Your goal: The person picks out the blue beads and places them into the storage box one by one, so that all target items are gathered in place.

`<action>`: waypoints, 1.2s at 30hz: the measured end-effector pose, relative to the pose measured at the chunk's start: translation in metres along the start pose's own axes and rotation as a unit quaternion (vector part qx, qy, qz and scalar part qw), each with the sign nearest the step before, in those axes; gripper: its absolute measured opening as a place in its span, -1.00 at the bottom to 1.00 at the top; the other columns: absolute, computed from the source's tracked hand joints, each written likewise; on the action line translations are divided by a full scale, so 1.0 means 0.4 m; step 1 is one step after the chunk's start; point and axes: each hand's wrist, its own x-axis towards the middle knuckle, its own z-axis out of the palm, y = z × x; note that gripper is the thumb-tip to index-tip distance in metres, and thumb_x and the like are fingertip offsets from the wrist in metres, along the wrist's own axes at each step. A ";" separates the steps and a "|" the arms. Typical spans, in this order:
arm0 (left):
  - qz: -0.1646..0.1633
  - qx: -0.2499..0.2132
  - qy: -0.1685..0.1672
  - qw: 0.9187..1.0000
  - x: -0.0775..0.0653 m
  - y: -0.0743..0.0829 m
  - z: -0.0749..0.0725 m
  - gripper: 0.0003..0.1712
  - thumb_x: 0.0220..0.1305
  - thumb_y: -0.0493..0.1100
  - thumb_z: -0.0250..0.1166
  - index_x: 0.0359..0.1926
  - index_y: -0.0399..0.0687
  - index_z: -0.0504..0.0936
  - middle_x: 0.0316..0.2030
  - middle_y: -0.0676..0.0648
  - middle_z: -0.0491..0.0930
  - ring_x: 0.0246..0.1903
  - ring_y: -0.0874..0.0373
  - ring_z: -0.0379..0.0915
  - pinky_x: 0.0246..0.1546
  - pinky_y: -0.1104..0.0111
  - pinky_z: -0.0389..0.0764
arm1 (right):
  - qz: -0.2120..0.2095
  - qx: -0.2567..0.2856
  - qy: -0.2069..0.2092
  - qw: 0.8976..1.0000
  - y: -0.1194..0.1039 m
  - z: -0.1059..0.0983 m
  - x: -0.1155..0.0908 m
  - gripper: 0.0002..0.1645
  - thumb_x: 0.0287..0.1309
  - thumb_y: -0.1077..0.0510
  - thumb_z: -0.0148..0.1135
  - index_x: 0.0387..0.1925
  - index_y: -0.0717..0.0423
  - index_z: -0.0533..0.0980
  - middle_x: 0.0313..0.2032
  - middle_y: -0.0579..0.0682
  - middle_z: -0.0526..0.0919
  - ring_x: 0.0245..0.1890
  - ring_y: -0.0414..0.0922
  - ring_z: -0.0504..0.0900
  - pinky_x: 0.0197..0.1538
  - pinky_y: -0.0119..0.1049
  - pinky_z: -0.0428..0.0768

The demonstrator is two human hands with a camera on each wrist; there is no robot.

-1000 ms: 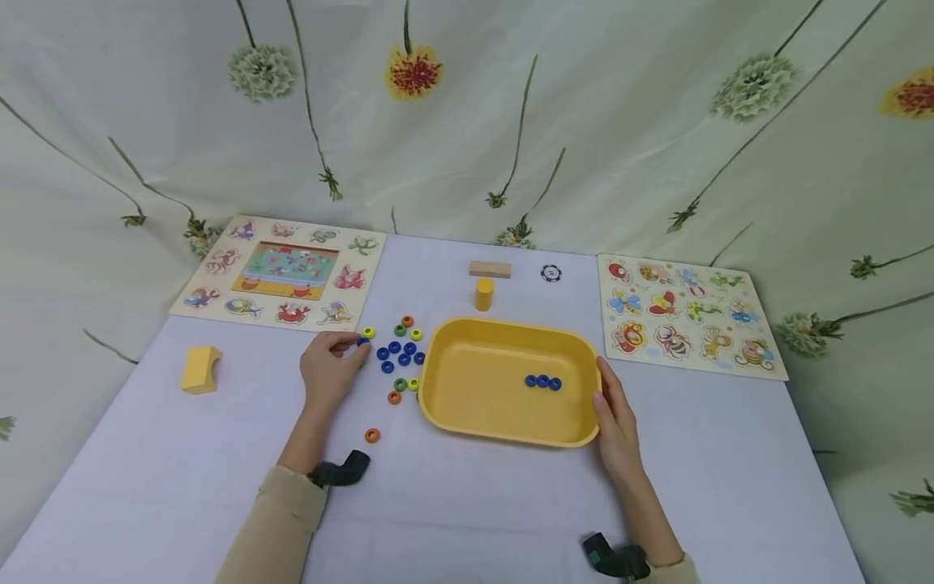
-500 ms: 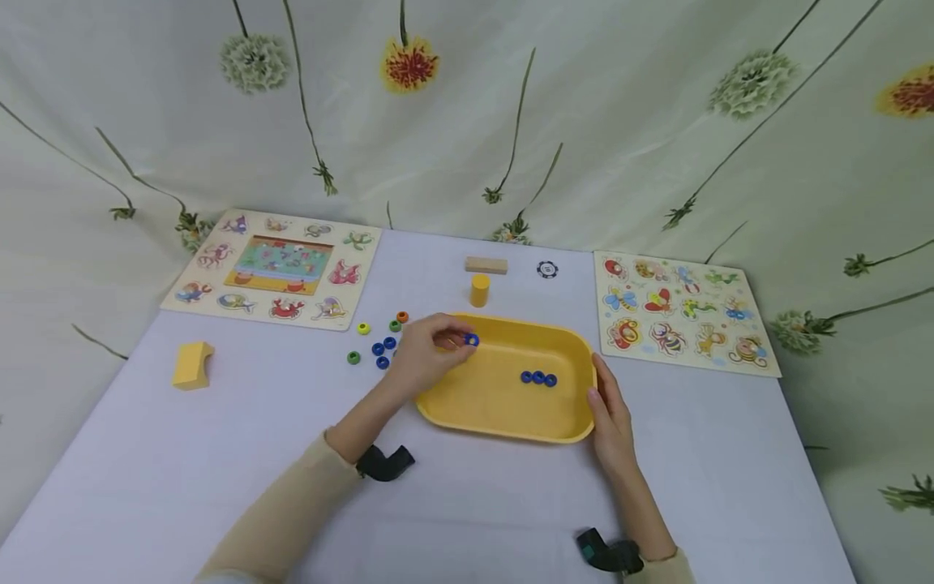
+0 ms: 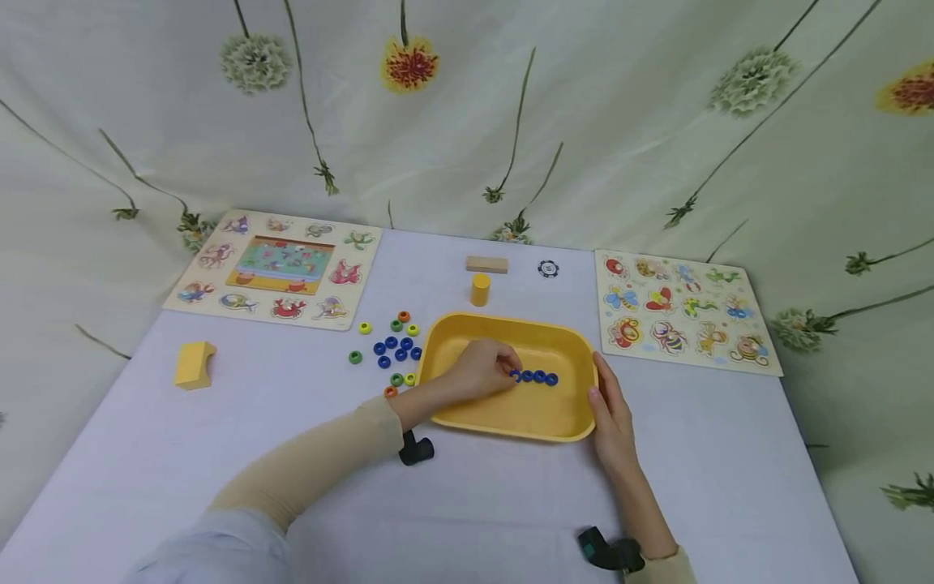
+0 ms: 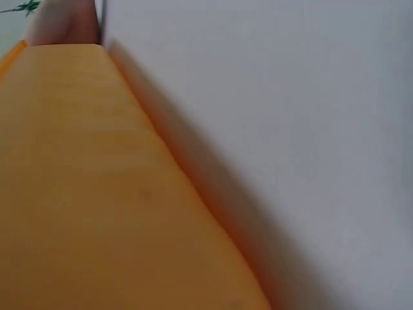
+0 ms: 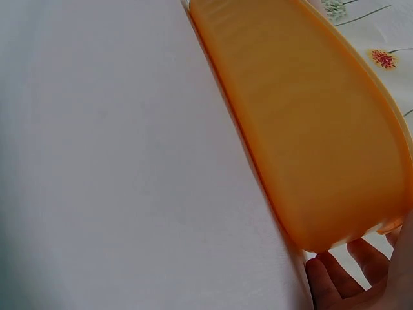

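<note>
In the head view my left hand (image 3: 483, 370) is inside the yellow tray (image 3: 467, 415), pinching a small blue bead (image 3: 516, 375) between thumb and fingertips. That bead sits at the left end of a row with three other blue beads (image 3: 540, 376). My right hand (image 3: 613, 418) grips the tray's right end, thumb at the rim; in the right wrist view its fingers (image 5: 335, 274) lie against the end wall. The left wrist view shows the tray's outer wall (image 4: 110, 181), with part of the other hand far off at the top and the beads hidden.
Left of the tray lie several loose beads (image 3: 391, 343) in blue, green, yellow and orange. Behind it are a yellow cylinder (image 3: 480, 289), a wooden block (image 3: 486, 264) and a round chip (image 3: 548, 268). Picture boards (image 3: 350, 312) (image 3: 689, 312) and a yellow arch block (image 3: 193, 365) stand farther out.
My left hand has picked a blue bead from the loose group and carried it right, over the rim and down to the row's left end. My right hand has stayed on the tray.
</note>
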 end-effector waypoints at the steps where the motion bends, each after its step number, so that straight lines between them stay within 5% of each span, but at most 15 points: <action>1: 0.004 0.009 0.001 1.000 0.004 0.002 0.004 -0.84 -0.13 -0.27 0.35 -0.40 -0.07 0.63 -0.51 0.08 0.57 -0.47 0.31 0.42 -0.39 0.53 0.45 | 0.001 0.001 0.001 1.000 0.006 -0.002 0.002 -0.46 0.30 0.18 -0.20 0.30 -0.12 0.09 0.30 -0.16 0.12 0.31 -0.20 0.07 0.15 -0.68 0.12; 9: 0.023 0.072 -0.007 0.997 0.014 0.015 0.026 -0.84 -0.16 -0.26 0.36 -0.43 -0.07 0.60 -0.50 0.07 0.55 -0.45 0.30 0.40 -0.35 0.52 0.43 | 0.002 -0.001 0.002 1.000 0.058 -0.004 0.013 -0.49 0.31 0.06 -0.20 0.26 -0.36 0.10 0.28 -0.31 0.11 0.30 -0.32 0.05 0.17 -0.66 0.11; 13: 0.029 0.087 0.010 0.996 -0.010 0.026 0.010 -0.76 -0.12 -0.16 0.37 -0.32 -0.05 0.61 -0.43 0.07 0.53 -0.44 0.30 0.37 -0.35 0.51 0.42 | 0.000 -0.002 0.004 1.000 0.061 -0.001 0.014 -0.49 0.31 0.06 -0.20 0.26 -0.37 0.10 0.28 -0.32 0.11 0.30 -0.32 0.05 0.17 -0.65 0.11; 17: 0.056 0.067 0.065 0.994 -0.071 0.043 -0.041 -0.70 -0.06 -0.12 0.35 -0.22 -0.05 0.61 -0.33 0.03 0.56 -0.41 0.27 0.40 -0.35 0.45 0.45 | 0.008 -0.004 0.001 1.000 0.049 0.000 0.012 -0.47 0.30 0.10 -0.19 0.26 -0.36 0.09 0.28 -0.31 0.11 0.30 -0.32 0.05 0.16 -0.67 0.11; 20: 0.087 0.049 0.147 0.984 -0.125 0.031 -0.101 -0.71 -0.05 -0.10 0.35 -0.23 -0.01 0.61 -0.28 0.05 0.57 -0.31 0.25 0.41 -0.28 0.37 0.49 | 0.011 -0.004 0.001 1.000 0.030 -0.001 0.007 -0.46 0.30 0.14 -0.19 0.28 -0.25 0.09 0.30 -0.25 0.11 0.30 -0.27 0.05 0.14 -0.69 0.11; 23: 0.101 0.015 0.240 0.965 -0.176 -0.020 -0.166 -0.73 -0.07 -0.12 0.37 -0.26 0.00 0.62 -0.27 0.07 0.56 -0.20 0.21 0.40 -0.15 0.27 0.45 | 0.009 -0.004 0.003 1.000 0.008 0.000 0.000 -0.46 0.30 0.18 -0.21 0.30 -0.14 0.09 0.30 -0.19 0.11 0.31 -0.22 0.06 0.14 -0.70 0.11; 27: 0.067 -0.030 0.319 0.945 -0.234 -0.126 -0.223 -0.74 -0.08 -0.14 0.39 -0.28 -0.03 0.63 -0.25 0.05 0.55 -0.12 0.19 0.34 -0.05 0.17 0.36 | 0.012 -0.010 0.006 1.000 -0.008 0.002 -0.005 -0.46 0.30 0.19 -0.22 0.30 -0.10 0.08 0.31 -0.17 0.11 0.31 -0.21 0.06 0.13 -0.71 0.11; 32: -0.012 -0.054 0.319 0.946 -0.277 -0.240 -0.230 -0.70 -0.07 -0.10 0.39 -0.26 -0.11 0.62 -0.21 0.00 0.50 -0.09 0.19 0.29 0.00 0.11 0.30 | 0.015 -0.012 0.008 1.000 -0.014 0.002 -0.006 -0.46 0.30 0.19 -0.22 0.30 -0.09 0.09 0.30 -0.17 0.12 0.31 -0.22 0.07 0.14 -0.71 0.10; 36: -0.037 -0.066 0.294 0.953 -0.286 -0.291 -0.216 -0.66 -0.08 -0.06 0.39 -0.23 -0.05 0.62 -0.19 0.02 0.47 -0.11 0.19 0.29 -0.02 0.18 0.30 | 0.014 -0.008 0.007 1.000 -0.013 0.004 -0.005 -0.46 0.30 0.20 -0.22 0.30 -0.07 0.09 0.31 -0.16 0.12 0.31 -0.21 0.07 0.14 -0.70 0.11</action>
